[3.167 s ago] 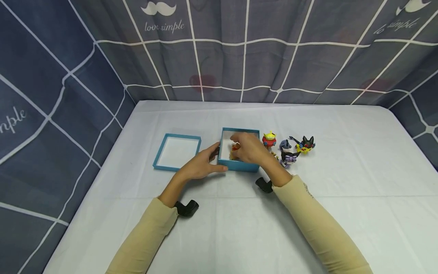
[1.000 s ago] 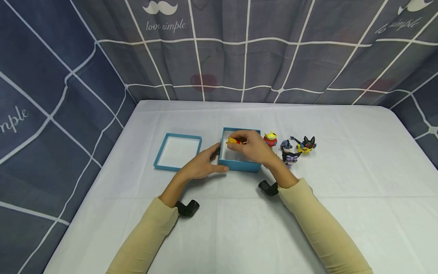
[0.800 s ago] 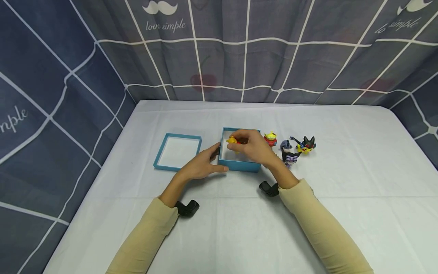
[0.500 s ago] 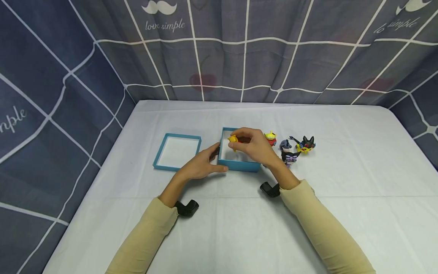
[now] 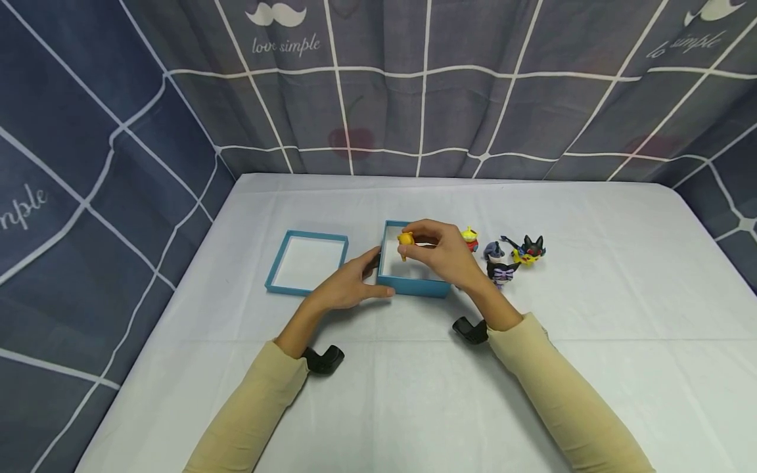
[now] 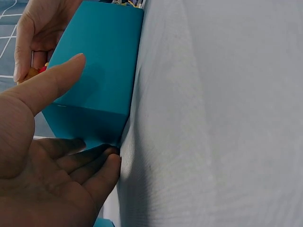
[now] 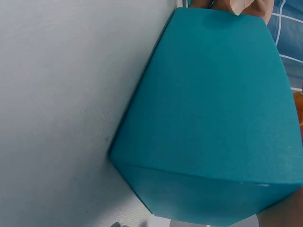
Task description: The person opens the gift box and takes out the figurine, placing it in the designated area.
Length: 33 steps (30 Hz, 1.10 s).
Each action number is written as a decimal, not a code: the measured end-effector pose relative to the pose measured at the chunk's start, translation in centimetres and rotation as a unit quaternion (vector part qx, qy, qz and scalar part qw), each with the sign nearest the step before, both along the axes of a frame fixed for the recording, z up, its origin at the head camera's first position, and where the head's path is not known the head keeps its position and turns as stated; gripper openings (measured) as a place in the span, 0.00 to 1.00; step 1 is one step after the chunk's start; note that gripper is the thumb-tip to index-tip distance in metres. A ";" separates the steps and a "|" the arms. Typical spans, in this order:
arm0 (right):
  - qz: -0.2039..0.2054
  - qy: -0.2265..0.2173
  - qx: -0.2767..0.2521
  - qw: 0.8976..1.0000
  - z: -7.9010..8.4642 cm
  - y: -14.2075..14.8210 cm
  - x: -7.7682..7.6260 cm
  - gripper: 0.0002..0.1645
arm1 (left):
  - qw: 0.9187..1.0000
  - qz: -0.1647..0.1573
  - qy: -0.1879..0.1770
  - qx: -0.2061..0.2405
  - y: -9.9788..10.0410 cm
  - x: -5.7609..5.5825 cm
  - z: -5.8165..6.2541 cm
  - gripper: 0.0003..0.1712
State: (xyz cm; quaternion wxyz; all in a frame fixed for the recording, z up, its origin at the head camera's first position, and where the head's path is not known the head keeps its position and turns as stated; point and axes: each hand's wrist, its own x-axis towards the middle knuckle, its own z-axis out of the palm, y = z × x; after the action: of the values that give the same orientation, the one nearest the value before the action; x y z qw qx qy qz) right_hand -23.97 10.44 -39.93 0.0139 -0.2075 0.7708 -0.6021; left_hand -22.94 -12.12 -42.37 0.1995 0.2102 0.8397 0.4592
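My right hand [image 5: 446, 256] pinches a small orange-yellow figurine [image 5: 405, 240] with red on it, thumb and fingertips around its body. It hangs over the open teal box [image 5: 414, 287], whose inside is white; part of the far side is behind my hand. My left hand [image 5: 349, 284] rests against the box's left side. In the left wrist view its thumb [image 6: 61, 80] lies straight along the teal front wall [image 6: 102, 52], and its other fingers touch the short side with a slight bend. The right wrist view shows only an orange edge of the figurine [image 7: 299, 106].
A teal-rimmed lid [image 5: 277, 259] lies left of the box, white inside up. Right of the box stand a red-and-yellow figurine [image 5: 471, 239], a blue-grey one [image 5: 492, 250], a black-and-purple one [image 5: 501, 272] and a yellow one with black ears [image 5: 528, 249]. Gridded curtains [image 5: 390, 112] border the white table.
My right hand has raised the orange-yellow figurine from low in the box, turned it more upright, and drifted slightly right. The left hand and the box have stayed put.
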 end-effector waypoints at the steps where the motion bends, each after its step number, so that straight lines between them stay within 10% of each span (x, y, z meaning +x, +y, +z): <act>1: 0.000 0.000 -0.001 1.000 0.0 0.0 0.0 0.17 | 1.000 0.001 -0.001 -0.002 0.0 0.0 0.0 0.56; 33: -0.002 0.065 -0.012 0.998 2.2 3.8 4.3 0.15 | 0.998 0.010 -0.010 0.061 0.0 0.2 0.0 0.50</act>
State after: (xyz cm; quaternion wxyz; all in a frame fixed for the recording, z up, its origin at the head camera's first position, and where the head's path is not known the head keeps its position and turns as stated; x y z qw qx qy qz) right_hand -19.67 14.27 -37.68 -0.0401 -0.2449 0.7633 -0.5965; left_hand -22.76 -12.08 -42.38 0.1898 0.2086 0.8105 0.5134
